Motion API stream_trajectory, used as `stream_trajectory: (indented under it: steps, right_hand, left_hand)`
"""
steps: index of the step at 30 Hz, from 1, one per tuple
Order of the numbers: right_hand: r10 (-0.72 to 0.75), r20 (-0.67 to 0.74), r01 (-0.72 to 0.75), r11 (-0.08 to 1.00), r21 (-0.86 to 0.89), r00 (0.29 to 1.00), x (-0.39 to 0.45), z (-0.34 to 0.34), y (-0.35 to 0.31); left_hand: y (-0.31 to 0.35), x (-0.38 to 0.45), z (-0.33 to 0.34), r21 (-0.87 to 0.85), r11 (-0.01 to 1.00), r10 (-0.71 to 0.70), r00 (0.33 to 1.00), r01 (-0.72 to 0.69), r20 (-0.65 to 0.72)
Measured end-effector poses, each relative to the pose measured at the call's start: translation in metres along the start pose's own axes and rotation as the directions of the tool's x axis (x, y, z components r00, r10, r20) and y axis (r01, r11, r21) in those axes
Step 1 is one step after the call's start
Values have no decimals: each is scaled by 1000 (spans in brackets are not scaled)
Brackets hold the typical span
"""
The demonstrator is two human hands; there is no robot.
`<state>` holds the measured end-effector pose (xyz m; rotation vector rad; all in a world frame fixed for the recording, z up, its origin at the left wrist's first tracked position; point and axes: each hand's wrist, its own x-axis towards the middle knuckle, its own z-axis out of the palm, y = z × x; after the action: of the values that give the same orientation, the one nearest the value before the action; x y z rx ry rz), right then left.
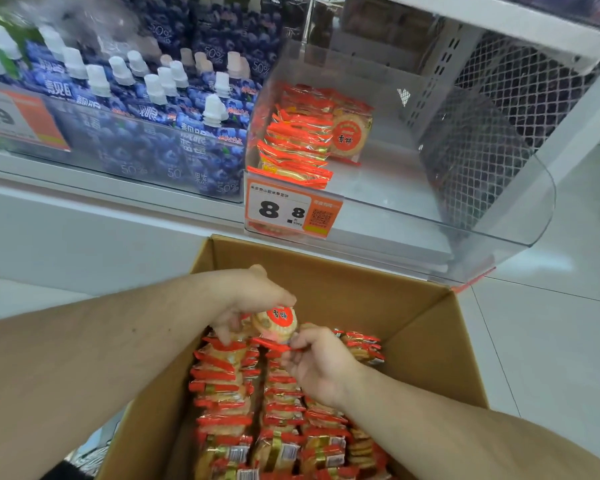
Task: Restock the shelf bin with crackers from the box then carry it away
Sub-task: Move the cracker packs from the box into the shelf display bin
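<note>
fingers [291,344] of both hands pinching one round orange-and-red wrapped cracker packet [275,323] above the open brown cardboard box [426,327], probably light, crinkly, brittle inside, so holding by sealed edges, clear plastic shelf bin [492,209] waiting nearly empty.

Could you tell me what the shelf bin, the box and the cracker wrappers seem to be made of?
Bin: clear glossy plastic, probably acrylic; the shelf shows through it and its edges catch glare.
Box: matte brown corrugated cardboard, judging by its folded flaps.
Wrappers: thin shiny plastic film, part clear, part red print; they crinkle and glint.
</note>
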<state>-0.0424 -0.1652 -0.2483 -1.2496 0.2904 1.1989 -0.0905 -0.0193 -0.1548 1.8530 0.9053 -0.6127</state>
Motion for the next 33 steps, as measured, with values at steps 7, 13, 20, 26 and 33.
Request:
stream_trajectory:
  steps: [7, 13, 20, 26, 33]
  right_hand:
    - [-37, -246, -51, 938, -344, 968, 46, -47, -12]
    - [-321, -618, -229, 729, -645, 718, 90, -145, -8]
    - [-200, -653, -219, 837, -502, 730, 86, -151, 2]
    - [-317, -595, -202, 738, -644, 739, 37, -131, -35]
    - [-281, -148, 2, 473, -881, 948, -58, -83, -84]
  left_hand:
    - [-10, 8, -3, -135, 981, 133, 989, -141, -71]
    - [-14, 14, 1, -16, 984, 178, 984, -178, -11]
    - [-15, 16, -1, 36, 981, 188, 982, -188, 0]
    - [-9, 1, -8, 77, 956, 283, 959, -282, -8]
    - [-9, -25, -25, 20, 924, 381, 923, -381, -48]
